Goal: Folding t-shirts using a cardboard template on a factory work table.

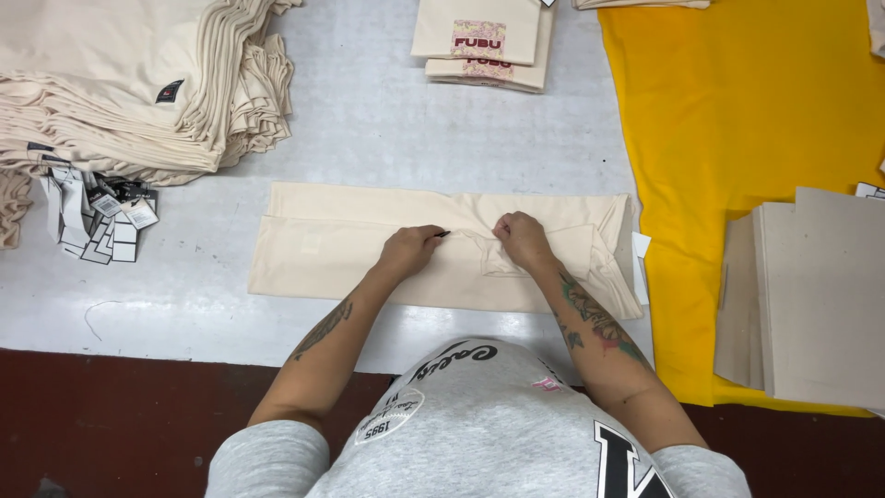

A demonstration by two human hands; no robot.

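Observation:
A cream garment lies folded lengthwise on the grey table in front of me. My left hand rests on its middle, fingers closed around a small dark object whose tip pokes out toward the right. My right hand pinches a fold of the cream fabric close to the left hand. A white tag sticks out at the garment's right end.
A tall stack of folded cream garments sits at the back left, with a bunch of hang tags beside it. Folded printed shirts lie at the back. Yellow fabric and grey cardboard sheets fill the right.

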